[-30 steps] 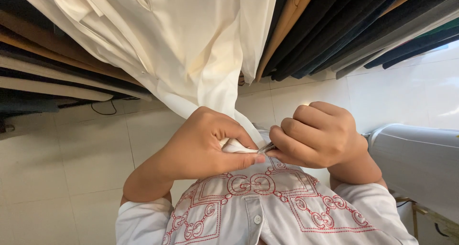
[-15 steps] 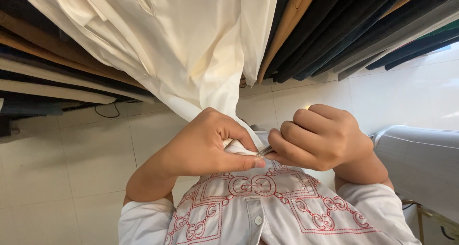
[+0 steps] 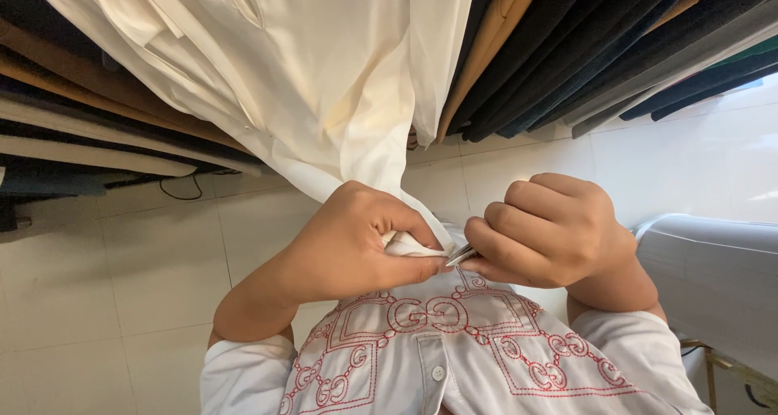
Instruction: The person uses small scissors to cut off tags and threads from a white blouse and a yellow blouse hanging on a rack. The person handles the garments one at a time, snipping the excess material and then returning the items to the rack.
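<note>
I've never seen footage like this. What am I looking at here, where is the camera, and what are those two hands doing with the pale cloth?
There is no machine here: a person wears a camera on the head, and it looks down past the chest at that person's own two bare hands. The left hand pinches a bunched corner of a cream garment that hangs from above. The right hand is curled in a fist around a small metal tool, whose tip meets the cloth at the left thumb; what kind of tool it is I cannot tell. At the bottom you see the person's white shirt with red stitching. Beside the cream garment hang dark garments, and beneath everything is a pale tiled floor.
</note>
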